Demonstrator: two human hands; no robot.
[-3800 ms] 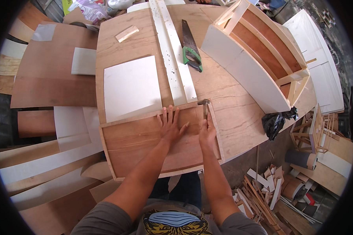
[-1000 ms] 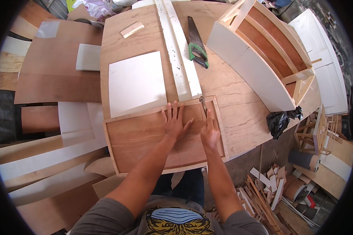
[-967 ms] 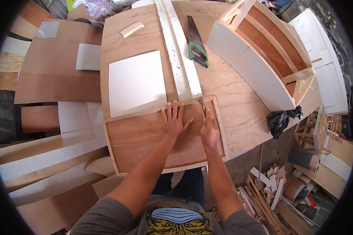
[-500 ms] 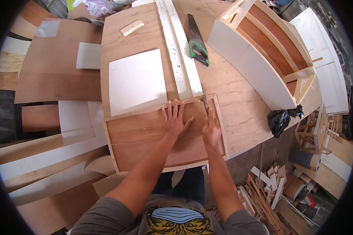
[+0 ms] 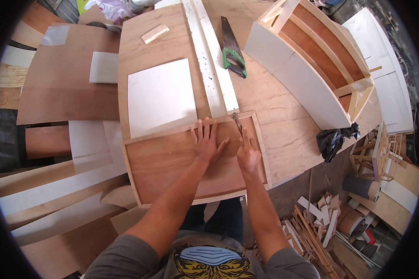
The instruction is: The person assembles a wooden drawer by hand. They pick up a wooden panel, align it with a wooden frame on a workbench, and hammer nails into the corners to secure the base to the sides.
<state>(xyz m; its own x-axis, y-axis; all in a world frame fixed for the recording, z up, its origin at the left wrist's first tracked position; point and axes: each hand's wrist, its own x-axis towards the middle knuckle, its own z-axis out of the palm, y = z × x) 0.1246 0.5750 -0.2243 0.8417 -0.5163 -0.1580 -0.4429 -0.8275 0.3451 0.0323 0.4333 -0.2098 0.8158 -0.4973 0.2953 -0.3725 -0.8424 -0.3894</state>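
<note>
A shallow wooden panel [image 5: 172, 174] with a raised frame of light strips lies at the near edge of the worktable. My left hand [image 5: 206, 145] rests flat on it, fingers spread, with the fingertips at the far frame strip. My right hand [image 5: 248, 153] is closed round the handle of a hammer [image 5: 237, 122]. The hammer's small dark head is at the far strip, left of the panel's far right corner. Whether it touches the wood, and whether a nail is under it, I cannot make out.
On the worktable [image 5: 288, 144] lie a white board [image 5: 162, 97], long white strips [image 5: 209, 69], a green-handled handsaw [image 5: 233, 51] and a small wood block [image 5: 155, 34]. A white-sided wooden frame unit [image 5: 307, 69] stands at right, near a black plastic bag [image 5: 333, 144]. Offcuts [image 5: 319, 216] litter the floor.
My right hand and the hammer have shifted slightly left along the far strip, and the hammer now slants more. My left hand stays in place on the panel.
</note>
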